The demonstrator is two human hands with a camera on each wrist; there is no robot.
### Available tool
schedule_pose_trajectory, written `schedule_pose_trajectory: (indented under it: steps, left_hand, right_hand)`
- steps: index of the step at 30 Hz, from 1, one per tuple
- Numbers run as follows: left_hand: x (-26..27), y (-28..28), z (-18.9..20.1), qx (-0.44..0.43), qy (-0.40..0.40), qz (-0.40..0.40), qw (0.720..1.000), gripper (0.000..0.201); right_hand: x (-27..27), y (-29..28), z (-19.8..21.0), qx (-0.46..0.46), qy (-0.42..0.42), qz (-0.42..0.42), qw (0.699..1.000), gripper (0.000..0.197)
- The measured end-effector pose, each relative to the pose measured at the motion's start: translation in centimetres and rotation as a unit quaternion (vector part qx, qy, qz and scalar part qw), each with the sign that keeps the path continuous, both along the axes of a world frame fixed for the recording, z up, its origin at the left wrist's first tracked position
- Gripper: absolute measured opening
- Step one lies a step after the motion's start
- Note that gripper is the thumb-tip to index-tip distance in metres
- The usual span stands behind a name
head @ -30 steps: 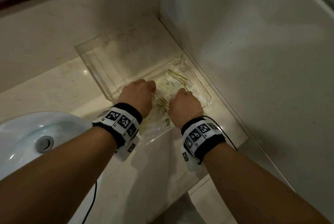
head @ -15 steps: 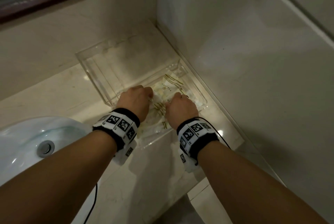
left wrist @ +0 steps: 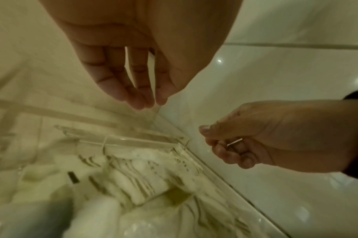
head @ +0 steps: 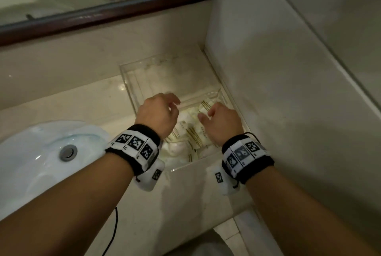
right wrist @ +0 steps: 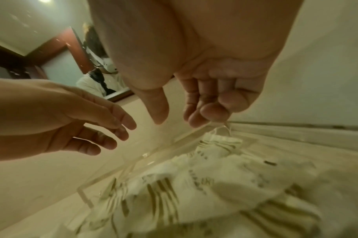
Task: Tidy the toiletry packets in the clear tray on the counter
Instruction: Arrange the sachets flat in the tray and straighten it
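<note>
A clear tray (head: pixel 126 74) sits in the counter's back right corner. Its near section holds a heap of white toiletry packets (head: pixel 193 134) with gold stripes; the far section looks bare. My left hand (head: pixel 171 101) hovers over the heap's left side, fingers straight and relaxed, holding nothing; the left wrist view shows its fingers (left wrist: pixel 141 98) above the packets (left wrist: pixel 133 177). My right hand (head: pixel 208 111) hovers over the right side, fingers loosely curled, thumb apart. In the right wrist view its fingertips (right wrist: pixel 196 119) sit just above a packet corner (right wrist: pixel 219 136) without gripping it.
A white sink (head: pixel 31 169) with a metal drain (head: pixel 68 152) lies to the left. The tiled wall (head: pixel 288 101) runs close along the tray's right side. A dark-framed mirror (head: pixel 103 14) hangs behind. A black cable (head: pixel 114 233) drops off the counter's front edge.
Both hands were pressed down into the packets with fingers curled; now they have lifted off the heap and loosened. The head view has tilted up and shows the mirror.
</note>
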State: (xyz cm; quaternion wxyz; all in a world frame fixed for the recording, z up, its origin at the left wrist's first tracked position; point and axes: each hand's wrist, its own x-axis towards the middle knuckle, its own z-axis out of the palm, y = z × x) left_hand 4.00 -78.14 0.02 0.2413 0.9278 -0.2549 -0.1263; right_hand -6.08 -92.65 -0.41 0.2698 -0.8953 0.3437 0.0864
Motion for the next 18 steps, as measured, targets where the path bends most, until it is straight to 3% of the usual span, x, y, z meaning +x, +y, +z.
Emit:
schedule_pose_trajectory:
  steps: [5,12,18]
  left_hand:
    - [-0.7,1.8,1.2,-0.029,-0.002,0.021,0.999,0.025]
    - [-3.7,3.5,1.0,-0.044,0.061,-0.008,0.997,0.034]
    - [-5.7,2.4,0.0,-0.019,0.067,-0.047,0.996,0.045]
  right_hand:
    - [0.1,-0.5,0.9,-0.021,-0.067,0.048,0.996,0.041]
    - [-1.9,0.0,0.0,-0.06,-0.129,0.128,0.982,0.058]
    - [-2.5,0.2,-1.5,-0.063,-0.09,0.143,0.984,0.069]
